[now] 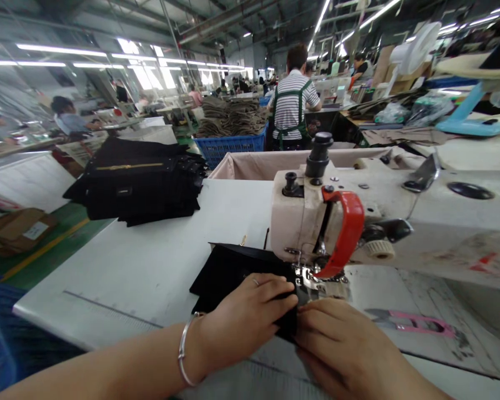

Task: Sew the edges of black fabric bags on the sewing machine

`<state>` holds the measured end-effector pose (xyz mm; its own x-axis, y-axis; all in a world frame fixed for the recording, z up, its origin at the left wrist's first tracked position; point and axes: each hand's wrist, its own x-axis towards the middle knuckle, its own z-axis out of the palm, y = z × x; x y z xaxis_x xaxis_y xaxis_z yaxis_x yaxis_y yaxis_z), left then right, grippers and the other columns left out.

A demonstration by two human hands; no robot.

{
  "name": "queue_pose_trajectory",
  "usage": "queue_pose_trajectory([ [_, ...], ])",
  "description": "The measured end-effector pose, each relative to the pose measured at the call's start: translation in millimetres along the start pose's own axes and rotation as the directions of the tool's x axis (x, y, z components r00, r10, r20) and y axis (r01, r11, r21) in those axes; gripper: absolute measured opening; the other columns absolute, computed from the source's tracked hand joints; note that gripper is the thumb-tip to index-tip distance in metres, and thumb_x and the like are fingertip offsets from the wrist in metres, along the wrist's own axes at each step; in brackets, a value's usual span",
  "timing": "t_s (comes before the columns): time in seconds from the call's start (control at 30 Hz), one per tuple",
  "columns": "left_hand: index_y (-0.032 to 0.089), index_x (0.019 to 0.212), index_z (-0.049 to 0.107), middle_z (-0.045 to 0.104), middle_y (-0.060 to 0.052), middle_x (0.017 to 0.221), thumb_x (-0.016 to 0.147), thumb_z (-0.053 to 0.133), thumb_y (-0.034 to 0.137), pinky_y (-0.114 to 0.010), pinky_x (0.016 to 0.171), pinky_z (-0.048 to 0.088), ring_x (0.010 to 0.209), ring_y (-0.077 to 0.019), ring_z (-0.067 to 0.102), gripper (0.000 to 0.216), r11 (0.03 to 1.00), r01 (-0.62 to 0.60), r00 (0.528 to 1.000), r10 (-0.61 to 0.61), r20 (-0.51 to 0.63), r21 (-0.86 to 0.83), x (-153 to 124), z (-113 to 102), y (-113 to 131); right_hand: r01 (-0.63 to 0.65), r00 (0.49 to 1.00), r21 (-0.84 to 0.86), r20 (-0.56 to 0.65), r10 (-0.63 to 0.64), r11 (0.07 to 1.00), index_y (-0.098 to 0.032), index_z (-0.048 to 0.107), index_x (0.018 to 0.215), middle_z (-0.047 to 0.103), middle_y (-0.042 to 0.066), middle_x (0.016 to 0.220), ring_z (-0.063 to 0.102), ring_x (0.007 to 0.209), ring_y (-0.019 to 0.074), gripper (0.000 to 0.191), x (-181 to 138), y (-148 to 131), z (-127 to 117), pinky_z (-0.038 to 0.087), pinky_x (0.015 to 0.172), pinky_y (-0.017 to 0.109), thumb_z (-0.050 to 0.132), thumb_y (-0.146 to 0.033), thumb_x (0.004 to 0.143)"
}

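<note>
A black fabric piece (233,270) lies on the white sewing table, its right edge under the metal presser foot (306,276) of the sewing machine (295,222). My left hand (250,305), with a ring and a silver bangle, rests on top of the fabric, fingers stretched toward the foot. Close beside it, my right hand (337,339) has its fingers closed on the fabric's near right edge; the fingertips are partly hidden. A red guard (346,233) curves down in front of the needle area. To the right lie pink-handled thread snips (420,323).
A stack of black fabric pieces (137,186) with zips overhangs the table's far left. Behind the table are a pinkish cloth-lined bin (254,166) and a blue basket (231,145) of brown pieces. A person in a striped shirt (289,103) stands beyond. A printed ruler (112,309) marks the tabletop.
</note>
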<state>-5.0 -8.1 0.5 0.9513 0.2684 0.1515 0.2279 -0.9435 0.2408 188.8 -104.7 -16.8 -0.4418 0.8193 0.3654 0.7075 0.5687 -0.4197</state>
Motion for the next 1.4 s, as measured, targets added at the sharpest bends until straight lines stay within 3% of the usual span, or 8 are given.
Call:
queue_pose_trajectory([
  [0.13, 0.015, 0.122, 0.052, 0.058, -0.005, 0.126, 0.094, 0.051, 0.021, -0.035, 0.109, 0.037, 0.127, -0.0188, 0.043, 0.029, 0.976, -0.116, 0.991, 0.102, 0.081, 0.183, 8, -1, -5, -0.003, 0.999, -0.038, -0.035, 0.002, 0.999, -0.021, 0.066, 0.086, 0.064, 0.004, 0.081, 0.061, 0.087, 0.0177, 0.019, 1, -2, 5, 0.050, 0.081, 0.032, 0.049, -0.014, 0.089],
  [0.27, 0.013, 0.124, 0.050, 0.058, -0.006, 0.125, 0.093, 0.052, 0.017, -0.036, 0.105, 0.039, 0.124, -0.0192, 0.046, 0.032, 0.971, -0.139, 0.988, 0.124, 0.088, 0.195, 15, -1, -16, -0.005, 0.998, -0.076, -0.064, 0.000, 0.997, -0.020, 0.067, 0.089, 0.065, 0.005, 0.085, 0.062, 0.090, 0.0187, 0.019, 2, 1, 6, 0.051, 0.082, 0.032, 0.048, -0.016, 0.089],
  [0.43, 0.015, 0.124, 0.050, 0.060, -0.007, 0.118, 0.094, 0.050, 0.017, -0.037, 0.102, 0.042, 0.116, -0.0197, 0.051, 0.030, 0.980, -0.133, 0.991, 0.136, -0.005, 0.146, 16, 5, -27, -0.017, 0.994, -0.134, -0.113, 0.002, 0.991, -0.019, 0.066, 0.101, 0.067, 0.006, 0.092, 0.063, 0.091, 0.0210, 0.023, 4, 5, 9, 0.053, 0.081, 0.036, 0.047, -0.016, 0.089],
  [0.57, 0.013, 0.110, 0.057, 0.064, -0.005, 0.110, 0.095, 0.049, 0.016, -0.033, 0.101, 0.045, 0.109, -0.0156, 0.056, 0.017, 0.980, -0.165, 0.972, 0.181, -0.148, 0.113, 9, 14, -26, -0.005, 0.993, -0.117, -0.114, -0.008, 0.993, -0.019, 0.064, 0.111, 0.068, 0.004, 0.099, 0.063, 0.092, 0.0208, 0.027, 3, 4, 6, 0.053, 0.080, 0.037, 0.047, -0.015, 0.090],
  [0.8, 0.011, 0.104, 0.059, 0.067, -0.005, 0.107, 0.098, 0.044, 0.013, -0.030, 0.096, 0.047, 0.106, -0.0146, 0.059, 0.017, 0.968, -0.244, 0.946, 0.251, -0.205, 0.057, 5, 8, -23, -0.039, 0.998, 0.040, -0.041, 0.040, 0.998, -0.023, 0.067, 0.102, 0.068, 0.002, 0.090, 0.062, 0.090, 0.0177, 0.023, -1, 10, -14, 0.051, 0.078, 0.035, 0.047, -0.015, 0.092],
  [1.0, 0.017, 0.105, 0.061, 0.066, -0.003, 0.103, 0.098, 0.045, 0.017, -0.031, 0.083, 0.047, 0.094, -0.0149, 0.059, 0.018, 0.988, -0.138, 0.981, 0.147, -0.128, 0.075, 5, 6, -20, -0.056, 0.997, 0.049, -0.040, 0.058, 0.997, -0.023, 0.066, 0.107, 0.066, 0.002, 0.093, 0.060, 0.092, 0.0189, 0.024, -5, 15, -14, 0.050, 0.082, 0.038, 0.049, -0.015, 0.092],
  [1.17, 0.014, 0.106, 0.060, 0.065, -0.004, 0.102, 0.098, 0.044, 0.014, -0.030, 0.086, 0.047, 0.094, -0.0147, 0.059, 0.019, 0.986, -0.153, 0.963, 0.164, -0.215, 0.068, 6, 6, -17, -0.064, 0.997, 0.035, -0.037, 0.065, 0.997, -0.023, 0.064, 0.112, 0.066, 0.003, 0.101, 0.058, 0.092, 0.0216, 0.029, 0, 12, -10, 0.049, 0.081, 0.042, 0.051, -0.014, 0.088],
  [1.4, 0.015, 0.107, 0.060, 0.066, -0.004, 0.103, 0.097, 0.046, 0.016, -0.031, 0.091, 0.048, 0.098, -0.0148, 0.060, 0.018, 0.981, -0.186, 0.979, 0.190, -0.076, 0.054, 10, 6, -20, -0.078, 0.997, 0.028, -0.018, 0.079, 0.997, -0.022, 0.066, 0.100, 0.066, 0.004, 0.095, 0.060, 0.088, 0.0218, 0.024, 1, 10, -13, 0.048, 0.076, 0.042, 0.047, -0.014, 0.089],
])
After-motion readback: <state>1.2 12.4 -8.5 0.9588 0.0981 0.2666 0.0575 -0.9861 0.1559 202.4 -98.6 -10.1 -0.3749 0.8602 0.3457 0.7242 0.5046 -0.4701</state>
